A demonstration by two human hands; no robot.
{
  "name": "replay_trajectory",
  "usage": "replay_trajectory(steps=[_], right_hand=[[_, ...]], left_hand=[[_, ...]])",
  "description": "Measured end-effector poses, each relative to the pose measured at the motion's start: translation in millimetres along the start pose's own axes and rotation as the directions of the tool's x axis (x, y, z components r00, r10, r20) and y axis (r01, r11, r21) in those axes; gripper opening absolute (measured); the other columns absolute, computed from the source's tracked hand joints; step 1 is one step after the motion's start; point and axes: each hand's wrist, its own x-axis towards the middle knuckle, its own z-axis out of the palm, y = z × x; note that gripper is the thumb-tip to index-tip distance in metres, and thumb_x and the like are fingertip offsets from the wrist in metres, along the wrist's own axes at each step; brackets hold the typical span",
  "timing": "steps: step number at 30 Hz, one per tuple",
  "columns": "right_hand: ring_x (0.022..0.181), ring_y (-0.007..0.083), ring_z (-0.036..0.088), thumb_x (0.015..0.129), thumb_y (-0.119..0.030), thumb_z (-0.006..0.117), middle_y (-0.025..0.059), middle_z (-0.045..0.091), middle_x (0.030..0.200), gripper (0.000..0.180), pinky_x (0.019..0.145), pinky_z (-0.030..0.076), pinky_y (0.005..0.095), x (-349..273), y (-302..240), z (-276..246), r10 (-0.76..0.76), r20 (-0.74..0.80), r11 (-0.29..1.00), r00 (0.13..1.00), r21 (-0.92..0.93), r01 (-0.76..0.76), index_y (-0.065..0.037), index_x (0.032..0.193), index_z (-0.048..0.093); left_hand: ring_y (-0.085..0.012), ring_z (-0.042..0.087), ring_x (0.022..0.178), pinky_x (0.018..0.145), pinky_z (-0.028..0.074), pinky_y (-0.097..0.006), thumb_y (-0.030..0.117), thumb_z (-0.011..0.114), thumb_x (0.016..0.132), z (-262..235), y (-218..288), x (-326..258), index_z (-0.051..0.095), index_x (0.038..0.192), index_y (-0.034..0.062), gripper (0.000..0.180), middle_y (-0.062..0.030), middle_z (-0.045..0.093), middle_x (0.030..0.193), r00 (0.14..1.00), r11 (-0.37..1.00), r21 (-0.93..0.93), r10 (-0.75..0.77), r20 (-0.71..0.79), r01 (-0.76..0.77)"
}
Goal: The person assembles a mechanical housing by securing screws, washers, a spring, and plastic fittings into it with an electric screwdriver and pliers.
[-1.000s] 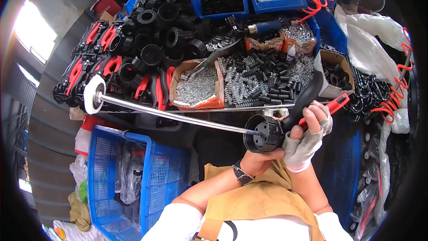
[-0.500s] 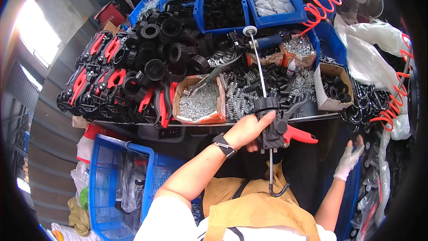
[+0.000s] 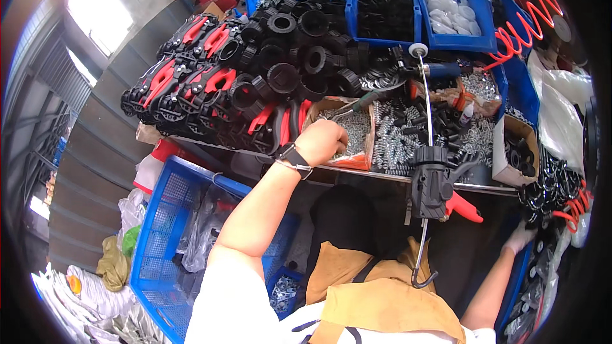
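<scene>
One caulking gun point(image 3: 432, 185), two hands, one blue crate point(image 3: 167, 229), one coiled red hose point(image 3: 523, 28).

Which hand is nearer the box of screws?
Left. The left hand reaches into the box of screws; the gloved right hand hangs low, far off to its right.

left hand point(image 3: 326, 142) in screw box point(image 3: 363, 160); springs point(image 3: 392, 143) right; crate point(image 3: 172, 229) below bench.

Bright, shiny metal screws point(image 3: 354, 129) filled the brown cardboard box point(image 3: 370, 160) under the bare left hand point(image 3: 323, 141). Right of it, the caulking gun point(image 3: 433, 185) had a matt black plastic body, glossy red trigger and smooth steel rod. The right hand point(image 3: 521, 237) wore a white cloth glove.
</scene>
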Motion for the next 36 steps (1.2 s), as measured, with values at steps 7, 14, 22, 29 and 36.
replay_trajectory(steps=[7,14,22,29,36], right_hand=[[0.131,0.0369,0.045,0.091,-0.021,0.065,0.0253,0.044,0.144,0.065,0.109,0.038,0.0434,-105.7,-54.9,-152.1,0.042,0.121,0.996,0.992,-0.081,-0.033,0.003,0.145,0.038],[0.082,0.0113,0.051,0.08,-0.015,0.072,0.0069,0.05,0.105,0.071,0.063,0.042,0.0228,-80.6,-268.8,-235.3,-0.123,0.494,0.441,0.86,0.804,-0.399,0.0,0.141,0.04],[0.099,0.0223,0.047,0.079,-0.016,0.078,0.0095,0.041,0.117,0.072,0.059,0.048,0.0259,-94.3,-489.9,-225.7,-0.511,0.027,-0.245,0.859,0.954,-0.175,0.002,0.137,0.039],[0.095,0.0263,0.057,0.077,-0.019,0.083,0.0087,0.052,0.109,0.074,0.084,0.049,0.032,-126.5,-503.4,-204.0,-0.596,-0.055,-0.244,0.801,0.963,-0.115,-0.005,0.137,0.041],[0.094,0.0267,0.058,0.08,-0.017,0.081,0.0107,0.05,0.11,0.074,0.078,0.052,0.0327,-117.6,-498.3,-216.8,-0.763,0.11,-0.078,0.636,0.962,-0.261,-0.005,0.139,0.038]], left_hand=[[-0.0154,0.063,0.08,0.062,0.053,-0.02,0.015,0.057,0.1,1.3,-9.9,-7.1,0.059,0.111,-0.0028,0.021,-0.0086,0.065,0.096,0.918,-0.368,-0.923,-0.395,0.046,-0.112],[-0.0152,0.064,0.082,0.069,0.056,-0.022,0.011,0.06,0.099,15.4,12.4,8.1,0.061,0.107,-0.0028,0.016,-0.0083,0.065,0.093,0.9,-0.472,-0.831,-0.429,-0.076,-0.295],[-0.0037,0.032,0.053,0.045,0.023,-0.019,0.031,0.054,0.103,69.5,196.3,-67.6,0.051,0.09,0.009,0.026,0.0037,0.044,0.07,0.972,-0.666,-0.721,0.033,0.231,0.194],[-0.004,0.031,0.052,0.044,0.02,-0.02,0.038,0.059,0.098,94.3,209.5,-79.6,0.056,0.095,0.008,0.031,0.0029,0.045,0.068,0.955,-0.762,-0.608,0.046,0.292,0.222],[-0.0035,0.031,0.053,0.045,0.022,-0.02,0.038,0.052,0.102,111.3,210.6,-78.5,0.056,0.097,0.0087,0.03,0.0038,0.045,0.069,0.991,-0.688,-0.72,-0.018,0.134,0.085]])
